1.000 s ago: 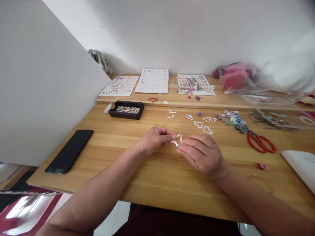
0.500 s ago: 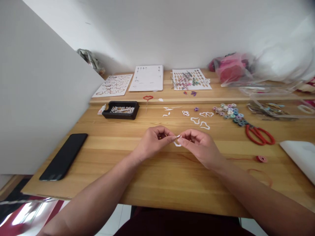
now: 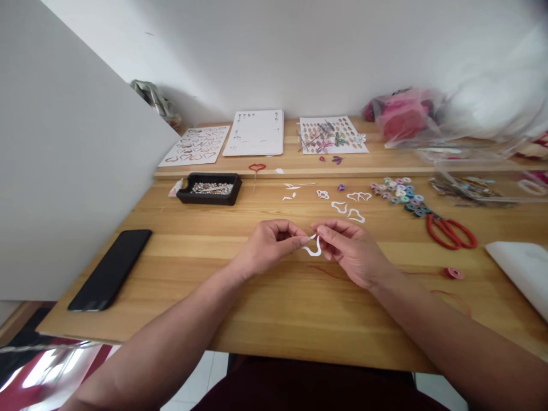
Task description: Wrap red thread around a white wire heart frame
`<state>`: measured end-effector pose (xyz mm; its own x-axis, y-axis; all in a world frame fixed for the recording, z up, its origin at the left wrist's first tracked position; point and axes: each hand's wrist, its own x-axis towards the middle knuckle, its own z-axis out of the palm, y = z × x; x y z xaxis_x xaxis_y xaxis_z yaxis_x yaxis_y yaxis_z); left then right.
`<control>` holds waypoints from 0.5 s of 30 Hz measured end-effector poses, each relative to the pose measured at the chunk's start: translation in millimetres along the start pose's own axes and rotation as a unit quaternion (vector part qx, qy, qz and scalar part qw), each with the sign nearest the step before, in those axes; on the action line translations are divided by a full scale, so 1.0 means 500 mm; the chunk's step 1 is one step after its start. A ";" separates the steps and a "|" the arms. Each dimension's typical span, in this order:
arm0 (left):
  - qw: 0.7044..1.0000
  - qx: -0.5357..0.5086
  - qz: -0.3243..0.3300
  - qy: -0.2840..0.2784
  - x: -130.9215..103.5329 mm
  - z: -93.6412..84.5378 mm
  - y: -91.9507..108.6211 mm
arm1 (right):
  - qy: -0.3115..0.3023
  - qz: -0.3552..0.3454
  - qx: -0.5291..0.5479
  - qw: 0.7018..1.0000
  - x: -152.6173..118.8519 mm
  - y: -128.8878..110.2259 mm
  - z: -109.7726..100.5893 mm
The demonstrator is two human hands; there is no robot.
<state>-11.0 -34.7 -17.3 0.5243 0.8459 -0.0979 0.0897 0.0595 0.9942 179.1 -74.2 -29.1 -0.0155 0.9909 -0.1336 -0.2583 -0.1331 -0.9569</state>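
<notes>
A white curved paper cutout point(image 3: 315, 251), shaped like a thin outline, is held over the middle of the wooden table. Thumb and fingers of my left hand point(image 3: 274, 242) are closed in a pinch on its left end. At its upper right end my right hand point(image 3: 349, 248) is pinched too, the thumb pressed against the fingers. Red thread point(image 3: 325, 272) runs beneath my right hand towards a small red spool point(image 3: 452, 273). Further white paper cutouts point(image 3: 355, 215) lie flat just beyond my fingers.
Red-handled scissors point(image 3: 449, 232) lie at right, near several thread spools point(image 3: 400, 193). A black tray point(image 3: 209, 189) of beads stands left, behind a black phone point(image 3: 110, 269). Printed sheets point(image 3: 257, 134) rest on the raised back ledge, beside a red wire shape point(image 3: 257, 168).
My right hand has shifted slightly right and its thumb has moved up the cutout, so more of the white outline shows. The left hand keeps its pinch.
</notes>
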 end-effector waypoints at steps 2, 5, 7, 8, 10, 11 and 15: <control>1.000 -0.004 -0.005 -0.007 -0.001 0.003 0.000 | -0.003 0.007 0.002 1.000 -0.001 0.000 0.002; 1.000 -0.010 -0.014 -0.016 -0.002 0.006 0.002 | -0.007 0.014 0.005 1.000 -0.001 0.003 0.003; 1.000 -0.014 -0.021 -0.019 -0.004 0.006 0.003 | -0.013 0.011 0.004 1.000 0.000 0.005 0.001; 0.999 -0.015 -0.024 -0.020 -0.004 0.005 0.004 | -0.016 0.008 0.003 1.000 0.000 0.006 0.000; 0.999 -0.018 -0.030 -0.021 -0.005 0.004 0.004 | -0.021 0.004 0.008 1.000 0.001 0.008 -0.003; 0.999 -0.021 -0.035 -0.021 -0.005 0.004 0.004 | -0.022 0.005 0.012 1.000 0.001 0.009 -0.004; 0.997 -0.048 -0.048 -0.022 -0.003 0.004 0.000 | -0.039 0.013 0.033 0.999 0.002 0.012 -0.003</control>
<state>-9.9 -37.1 -17.0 0.5543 0.8097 -0.1929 0.0613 0.1914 0.9796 179.2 -74.2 -35.3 -0.0969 0.9860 -0.1355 -0.3194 -0.1597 -0.9341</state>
